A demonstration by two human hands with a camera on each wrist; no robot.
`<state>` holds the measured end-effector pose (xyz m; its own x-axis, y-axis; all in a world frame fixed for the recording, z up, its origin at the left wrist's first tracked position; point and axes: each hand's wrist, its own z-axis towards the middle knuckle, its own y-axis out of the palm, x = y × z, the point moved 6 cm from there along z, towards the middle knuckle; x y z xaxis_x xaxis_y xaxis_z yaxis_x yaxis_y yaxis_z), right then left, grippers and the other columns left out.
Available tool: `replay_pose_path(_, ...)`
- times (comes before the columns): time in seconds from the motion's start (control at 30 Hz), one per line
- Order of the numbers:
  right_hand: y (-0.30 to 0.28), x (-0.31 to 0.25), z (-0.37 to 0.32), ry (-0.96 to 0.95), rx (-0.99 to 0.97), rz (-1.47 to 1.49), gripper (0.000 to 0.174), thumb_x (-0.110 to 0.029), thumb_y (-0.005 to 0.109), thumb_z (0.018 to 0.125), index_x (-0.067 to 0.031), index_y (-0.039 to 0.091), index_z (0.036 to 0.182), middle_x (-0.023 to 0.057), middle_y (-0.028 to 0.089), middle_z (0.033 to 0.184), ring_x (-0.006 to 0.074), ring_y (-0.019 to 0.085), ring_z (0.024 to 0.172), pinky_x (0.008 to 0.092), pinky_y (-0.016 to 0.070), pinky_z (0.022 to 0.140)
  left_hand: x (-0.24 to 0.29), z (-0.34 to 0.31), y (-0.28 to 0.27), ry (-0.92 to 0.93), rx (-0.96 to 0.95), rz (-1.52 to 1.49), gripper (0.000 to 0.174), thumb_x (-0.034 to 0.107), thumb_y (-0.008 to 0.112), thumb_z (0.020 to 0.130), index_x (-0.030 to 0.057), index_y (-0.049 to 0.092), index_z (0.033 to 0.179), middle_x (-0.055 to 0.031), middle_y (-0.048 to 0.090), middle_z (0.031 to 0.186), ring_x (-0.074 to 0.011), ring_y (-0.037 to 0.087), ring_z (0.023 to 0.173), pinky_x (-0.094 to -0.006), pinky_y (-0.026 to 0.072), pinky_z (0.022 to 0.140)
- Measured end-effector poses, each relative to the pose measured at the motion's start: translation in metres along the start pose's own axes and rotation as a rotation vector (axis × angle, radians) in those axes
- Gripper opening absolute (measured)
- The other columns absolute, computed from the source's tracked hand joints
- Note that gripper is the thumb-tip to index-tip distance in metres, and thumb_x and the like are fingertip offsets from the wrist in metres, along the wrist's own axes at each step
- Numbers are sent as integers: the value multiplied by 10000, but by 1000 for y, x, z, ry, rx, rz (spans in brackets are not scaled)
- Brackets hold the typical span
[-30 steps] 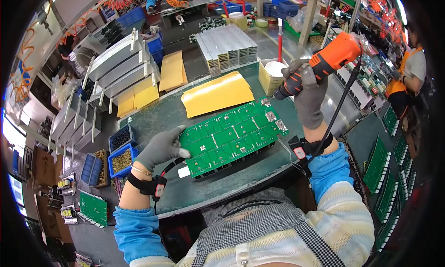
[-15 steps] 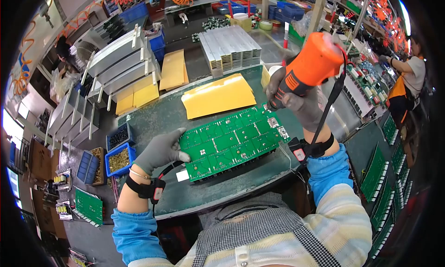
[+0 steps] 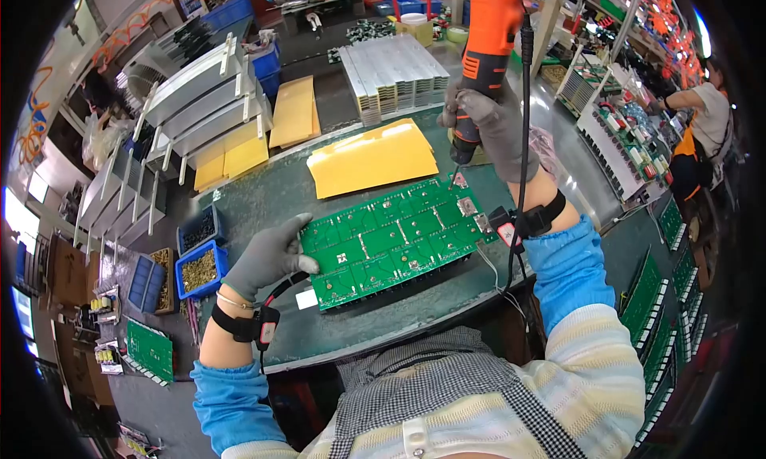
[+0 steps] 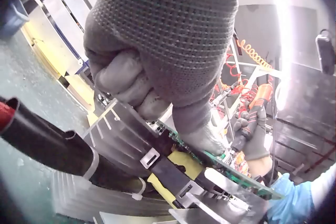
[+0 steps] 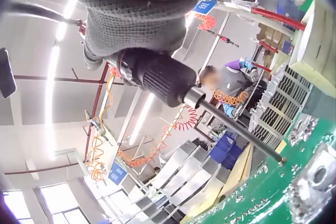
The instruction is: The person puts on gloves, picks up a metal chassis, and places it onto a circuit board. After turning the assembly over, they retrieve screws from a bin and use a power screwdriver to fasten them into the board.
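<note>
A green circuit board (image 3: pixel 387 240) lies in front of the person, black parts showing under its near edge. The gloved left hand (image 3: pixel 270 256) grips its left end, thumb on top. In the left wrist view the thumb (image 4: pixel 197 132) presses at the board's edge. The gloved right hand (image 3: pixel 496 128) holds an orange and black electric screwdriver (image 3: pixel 487 40) nearly upright over the board's far right corner. In the right wrist view its long bit (image 5: pixel 244 137) points down at the board, a small brass-coloured screw (image 5: pixel 282 161) at the tip. Silvery metal pads (image 3: pixel 467 206) line the right end.
Yellow sheets (image 3: pixel 371 157) lie just behind the board, with stacked metal channels (image 3: pixel 395 72) beyond. Blue bins of small screws (image 3: pixel 199 269) stand at left. More circuit boards (image 3: pixel 648 299) lean at right. A black cord (image 3: pixel 525 100) hangs from the screwdriver past the right forearm.
The right hand has swung the screwdriver from a sideways tilt to nearly upright, bringing its bit down to the board's far right corner. The left hand keeps its grip on the board.
</note>
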<state>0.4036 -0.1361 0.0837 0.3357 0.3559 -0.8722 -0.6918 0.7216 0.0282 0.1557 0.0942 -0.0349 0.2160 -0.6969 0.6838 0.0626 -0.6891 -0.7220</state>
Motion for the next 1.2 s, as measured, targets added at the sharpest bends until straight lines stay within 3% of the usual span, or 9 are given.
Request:
replay_pose_path(0.2,9,-17,-2,79,86,-86,128,-76,631,787,-43,550,880,29,567,709,129,579,624,280,468,574,-10,-17,-12,-99,175,-327,655,182,764,782,-30,471,1328,23,488,767,-64,444,666,-233,413,608)
replay_pose_path(0.27,6,-31,-10,35,22,3,175,-60,633,773,-26,543,920,39,575,746,145,588,659,301,491,621,-4,-40,-27,-291,330,-964,537,129,710,820,-18,500,1291,14,511,810,-84,473,662,-223,427,623)
replay_pose_path(0.37,-6,-66,-31,-218,8,193,302,-106,647,770,-32,512,1029,56,575,807,181,595,735,342,498,685,-31,-56,-25,-61,493,-1577,163,87,620,895,4,599,1033,-34,604,883,-133,510,649,-229,440,640)
replay_pose_path(0.47,-19,-67,-60,-330,96,377,492,-297,701,753,-41,490,1117,45,541,870,200,579,776,395,480,785,-17,-82,-25,125,776,-160,111,103,591,929,1,613,894,-37,606,810,-123,530,670,-232,438,636)
replay_pose_path(0.5,-23,-61,-73,-269,101,375,544,-340,711,759,-48,481,1156,38,526,890,194,568,819,382,475,789,-4,-87,-21,58,810,-250,181,117,579,945,-8,615,819,-36,584,740,-110,540,691,-236,435,628)
replay_pose_path(0.63,-17,-55,-97,-341,74,367,471,-444,623,834,-52,471,1045,45,485,840,166,513,789,350,447,846,18,-95,-3,28,667,-120,299,4,527,939,-80,530,1226,-135,614,1164,-181,631,1009,-233,483,917)
replay_pose_path(0.73,2,-77,-105,-423,107,304,424,-465,569,854,-68,426,897,52,447,771,163,468,734,323,427,853,-10,-71,36,-215,557,-1777,241,141,493,997,-24,527,1169,-50,597,1025,-130,616,862,-190,516,715)
replay_pose_path(1.13,2,-90,-120,-512,310,570,475,-501,567,872,-53,453,981,50,495,834,163,534,740,363,473,775,94,-17,71,-84,177,-1403,377,433,532,954,64,493,1023,3,481,839,-64,423,679,-153,379,544)
replay_pose_path(1.2,12,-105,-121,-530,304,570,615,-400,553,904,-20,318,1326,35,476,817,148,538,703,360,497,760,109,-14,75,-45,120,-1328,429,491,519,943,68,490,1008,-2,482,833,-64,423,679,-153,374,543)
